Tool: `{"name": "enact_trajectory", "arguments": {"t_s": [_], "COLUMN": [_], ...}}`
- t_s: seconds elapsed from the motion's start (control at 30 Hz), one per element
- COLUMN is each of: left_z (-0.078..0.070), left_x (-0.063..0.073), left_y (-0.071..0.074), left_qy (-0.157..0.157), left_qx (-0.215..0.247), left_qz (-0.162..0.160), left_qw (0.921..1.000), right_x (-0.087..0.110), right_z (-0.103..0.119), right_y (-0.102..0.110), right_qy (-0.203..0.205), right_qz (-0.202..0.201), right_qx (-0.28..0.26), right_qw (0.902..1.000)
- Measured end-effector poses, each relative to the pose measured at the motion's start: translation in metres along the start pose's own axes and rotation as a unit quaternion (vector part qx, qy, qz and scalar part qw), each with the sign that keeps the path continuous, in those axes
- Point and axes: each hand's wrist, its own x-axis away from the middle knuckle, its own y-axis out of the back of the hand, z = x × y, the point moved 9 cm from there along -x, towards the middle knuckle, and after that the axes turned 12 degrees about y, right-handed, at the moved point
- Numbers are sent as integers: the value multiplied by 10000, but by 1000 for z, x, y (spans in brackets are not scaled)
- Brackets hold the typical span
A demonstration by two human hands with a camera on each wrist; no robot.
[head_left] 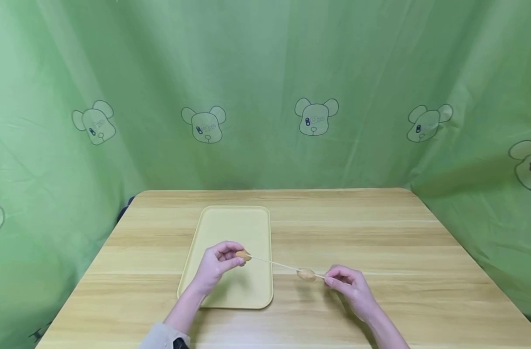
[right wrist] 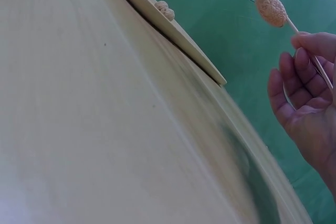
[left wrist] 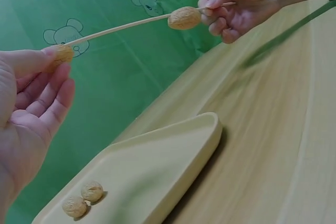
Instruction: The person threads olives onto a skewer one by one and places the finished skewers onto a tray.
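Note:
My left hand (head_left: 215, 264) pinches a golden-brown, wrinkled ball (head_left: 243, 255) between thumb and fingers, above the tray. A thin wooden skewer (head_left: 274, 263) stretches between both hands, its left end meeting that ball; how deep the tip sits in it I cannot tell. Over the table to the right, my right hand (head_left: 354, 290) grips the skewer's other end. A second, oval wrinkled ball (left wrist: 184, 18) is threaded on the skewer close to the right fingers. In the left wrist view, two more such balls (left wrist: 92, 191) lie side by side on the tray.
The pale yellow tray (head_left: 235, 223) lies left of centre on the wooden table (head_left: 357, 228), its raised rim below my left hand. A green curtain (head_left: 261, 63) with printed bear heads hangs behind the table and along both sides.

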Motion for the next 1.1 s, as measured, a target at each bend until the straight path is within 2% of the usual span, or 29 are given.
{"name": "enact_trajectory", "arguments": {"t_s": [0.13,0.27,0.37,0.57,0.7,1.1], "left_z": [3,3,2,0,2,7], "left_x": [0,0,1,1,1,2], "left_y": [-1,-3,-4,-3,-4,0], "left_qy": [-13,-97,-169,-285,-287,-213], "left_qx": [520,1196,1490,1465,1435,1267], "left_qz": [60,287,380,389,426,195], "left_qw": [9986,9924,9880,9880,9883,9915], "right_x": [-2,-4,-4,-3,-2,-4], "right_z": [3,6,7,6,5,4], "right_y": [-2,-4,-7,-11,-9,-8], "right_qy": [65,178,269,340,326,299], "right_qz": [-29,-55,-38,20,-79,-169], "right_qx": [-101,-118,-66,-158,-247,-286], "right_qw": [9999,9998,9996,9993,9991,9990]}}
